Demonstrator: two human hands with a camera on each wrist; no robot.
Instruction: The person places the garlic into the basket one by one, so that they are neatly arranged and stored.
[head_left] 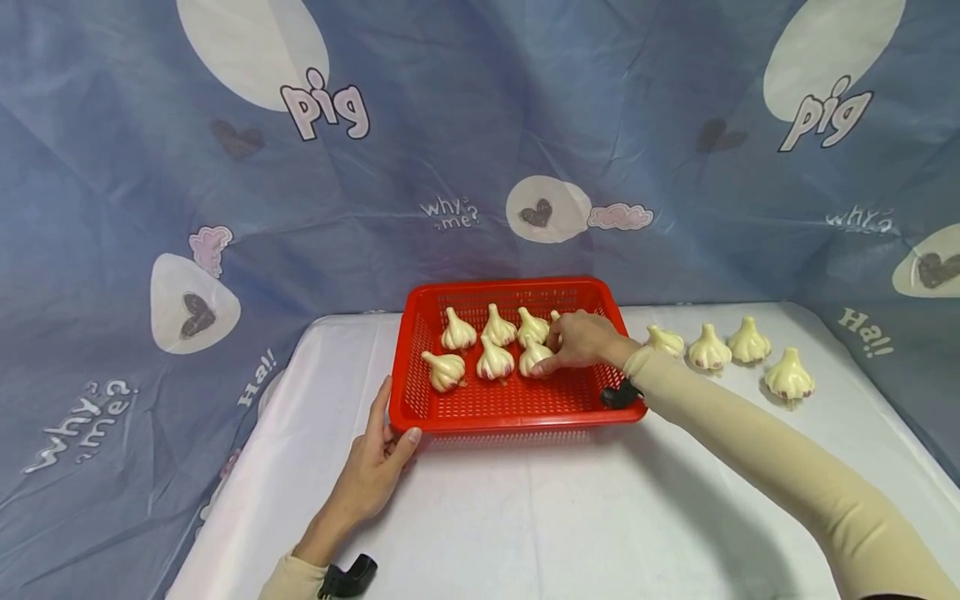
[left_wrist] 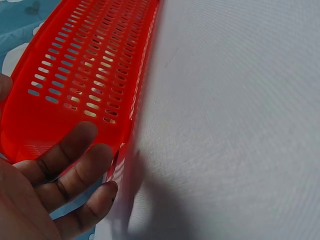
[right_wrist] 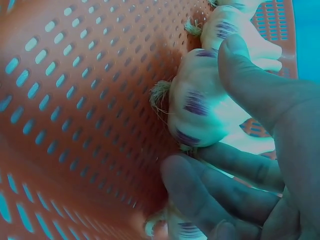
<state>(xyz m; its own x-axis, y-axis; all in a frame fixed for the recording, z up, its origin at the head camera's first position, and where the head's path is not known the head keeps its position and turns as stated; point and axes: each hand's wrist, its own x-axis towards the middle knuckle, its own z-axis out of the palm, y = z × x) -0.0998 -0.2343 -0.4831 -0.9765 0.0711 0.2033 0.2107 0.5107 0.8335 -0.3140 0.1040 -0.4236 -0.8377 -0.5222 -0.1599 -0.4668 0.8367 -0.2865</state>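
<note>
A red perforated plastic basket (head_left: 517,423) stands on the table, with several garlic bulbs (head_left: 495,360) lying in it. My left hand (head_left: 375,467) holds the basket's front left corner, thumb at the rim; in the left wrist view its fingers lie against the basket's outer wall (left_wrist: 45,122). Reaching in from the right, my right hand (head_left: 587,340) grips one garlic bulb (head_left: 532,358) near the basket's middle. The right wrist view shows the thumb on that purple-streaked bulb (right_wrist: 192,107) and a finger beneath it. Another bulb is partly hidden behind the right hand.
Several more garlic bulbs (head_left: 708,348) stand on the white tablecloth (head_left: 487,525) right of the basket. A blue printed curtain (head_left: 420,167) hangs close behind the table and along its sides.
</note>
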